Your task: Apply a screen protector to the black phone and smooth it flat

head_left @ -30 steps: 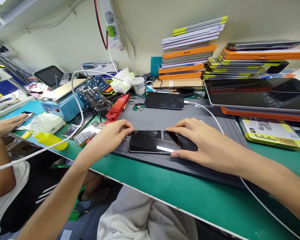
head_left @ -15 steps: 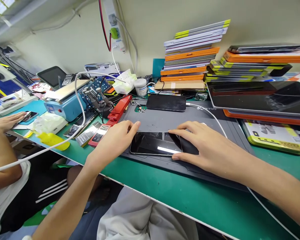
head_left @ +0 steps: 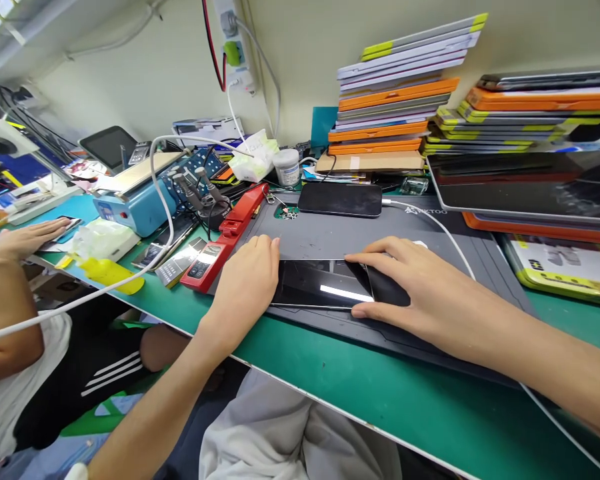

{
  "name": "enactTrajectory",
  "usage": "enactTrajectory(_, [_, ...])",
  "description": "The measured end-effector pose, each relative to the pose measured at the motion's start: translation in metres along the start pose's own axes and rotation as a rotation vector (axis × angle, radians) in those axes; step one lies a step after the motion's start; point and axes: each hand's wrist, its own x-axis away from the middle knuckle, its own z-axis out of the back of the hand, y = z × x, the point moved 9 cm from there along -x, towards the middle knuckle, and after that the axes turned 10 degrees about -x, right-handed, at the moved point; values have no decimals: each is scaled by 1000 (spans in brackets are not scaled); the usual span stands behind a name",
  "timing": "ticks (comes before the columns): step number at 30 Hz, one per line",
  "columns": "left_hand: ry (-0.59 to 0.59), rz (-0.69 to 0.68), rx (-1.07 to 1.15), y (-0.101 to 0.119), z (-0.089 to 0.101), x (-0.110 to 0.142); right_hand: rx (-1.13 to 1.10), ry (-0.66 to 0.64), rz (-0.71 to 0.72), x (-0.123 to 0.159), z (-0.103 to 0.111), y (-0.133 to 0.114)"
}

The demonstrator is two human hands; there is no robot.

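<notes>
A phone with a glossy black screen lies flat on the dark grey work mat, a bright light strip mirrored in it. My right hand spans its right part, with the thumb on the near long edge and a fingertip on the far one. A dark matte surface shows under that palm; whether it belongs to the phone I cannot tell. Over the phone's left end, my left hand is closed with curled fingers, hiding that end. Behind them lies a second black phone, plugged into a white cable.
A red tool lies left of the mat, near a yellow bottle and a blue machine. Stacked cases and a large dark screen panel stand right. Another person's hand rests at far left.
My left hand has shifted right over the phone's left end, its thumb now drawn in against the fingers. My right hand keeps its hold. The camera view has shifted slightly.
</notes>
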Motion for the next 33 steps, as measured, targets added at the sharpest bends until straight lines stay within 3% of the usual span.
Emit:
enactTrajectory(13, [39,-41,-30,-3,-3,-1,0,8,-2,1,0,-1])
enactTrajectory(24, [40,96,166,-12,2,3,11,15,27,2,-1,2])
enactTrajectory(33, [67,105,123,-11,6,5,1,21,14,2,-2,5])
